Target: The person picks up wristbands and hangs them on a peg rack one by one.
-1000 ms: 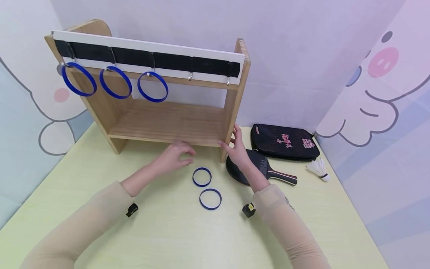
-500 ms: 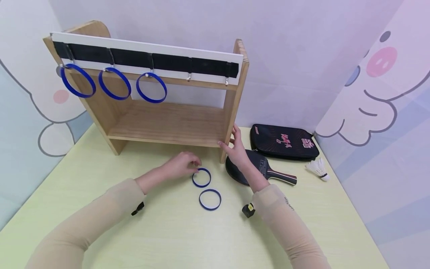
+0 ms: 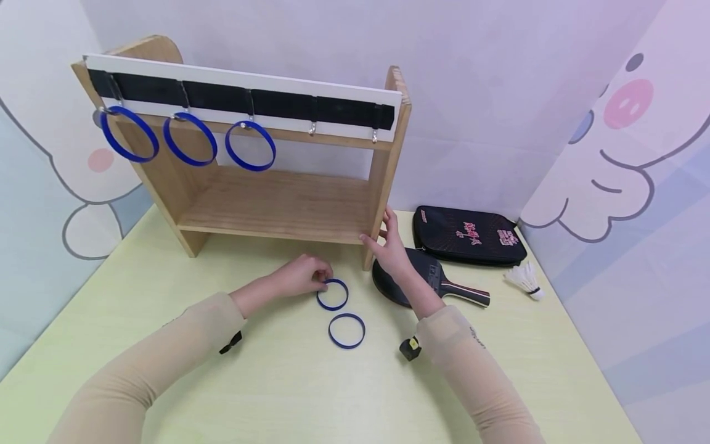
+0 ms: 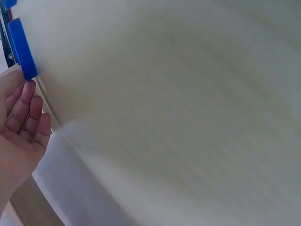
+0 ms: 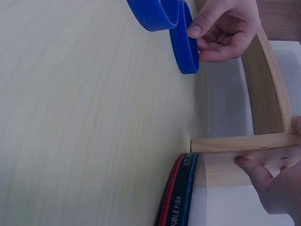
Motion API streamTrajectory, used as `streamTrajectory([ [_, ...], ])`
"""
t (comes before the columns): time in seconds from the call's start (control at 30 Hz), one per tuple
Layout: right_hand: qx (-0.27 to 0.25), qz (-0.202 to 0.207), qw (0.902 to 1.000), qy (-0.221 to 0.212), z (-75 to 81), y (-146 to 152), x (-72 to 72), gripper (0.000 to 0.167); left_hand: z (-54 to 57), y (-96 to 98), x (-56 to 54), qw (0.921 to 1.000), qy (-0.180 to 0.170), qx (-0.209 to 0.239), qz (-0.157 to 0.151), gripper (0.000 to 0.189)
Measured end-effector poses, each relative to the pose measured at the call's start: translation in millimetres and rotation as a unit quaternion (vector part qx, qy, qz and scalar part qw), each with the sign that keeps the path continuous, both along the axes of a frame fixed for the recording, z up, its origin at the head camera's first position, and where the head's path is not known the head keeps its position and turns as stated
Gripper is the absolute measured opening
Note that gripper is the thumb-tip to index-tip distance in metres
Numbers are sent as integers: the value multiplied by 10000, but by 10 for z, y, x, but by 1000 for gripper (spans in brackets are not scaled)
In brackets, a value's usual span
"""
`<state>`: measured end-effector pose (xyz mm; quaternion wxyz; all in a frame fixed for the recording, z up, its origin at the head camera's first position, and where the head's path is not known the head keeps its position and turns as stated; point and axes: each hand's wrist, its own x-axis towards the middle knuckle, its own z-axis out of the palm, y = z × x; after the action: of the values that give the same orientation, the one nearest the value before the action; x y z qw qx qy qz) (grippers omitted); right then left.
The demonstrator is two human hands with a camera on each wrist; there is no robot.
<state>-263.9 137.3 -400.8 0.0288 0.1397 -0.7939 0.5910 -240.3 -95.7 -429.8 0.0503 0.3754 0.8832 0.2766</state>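
Observation:
My left hand (image 3: 304, 275) pinches the rim of a blue wristband (image 3: 346, 291) on the table between thumb and fingers. In the right wrist view that hand (image 5: 229, 29) has its thumb inside the wristband (image 5: 184, 44). A second blue wristband (image 3: 347, 346) lies just nearer to me. My right hand (image 3: 392, 250) grips the right side panel of the wooden shelf (image 3: 277, 200), thumb at the front edge. Three more blue wristbands hang from hooks on the shelf's white-and-black strip (image 3: 283, 109), one of them a blue wristband (image 3: 251, 165). Two hooks at the right hold nothing.
A black table tennis bat (image 3: 429, 271) lies right of the shelf, close to my right wrist. Behind it is a black case (image 3: 468, 235), with a shuttlecock (image 3: 524, 280) beside it. Walls stand behind and on both sides of the table (image 3: 310, 394).
My left hand has moved right and slightly toward me, from below the shelf to the farther loose wristband, and now pinches its rim. The right hand stays on the shelf's side.

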Motion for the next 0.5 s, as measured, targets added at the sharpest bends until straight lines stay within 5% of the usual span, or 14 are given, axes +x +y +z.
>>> streamTrajectory([
  [0.23,37,33,9999,-151,44,-2,25,81,1,-5,15,9997,-180,186,19,11],
  [0.5,67,108,9998,-144,274,-55,188,80,52,22,46,9980,-405,490,62,6],
])
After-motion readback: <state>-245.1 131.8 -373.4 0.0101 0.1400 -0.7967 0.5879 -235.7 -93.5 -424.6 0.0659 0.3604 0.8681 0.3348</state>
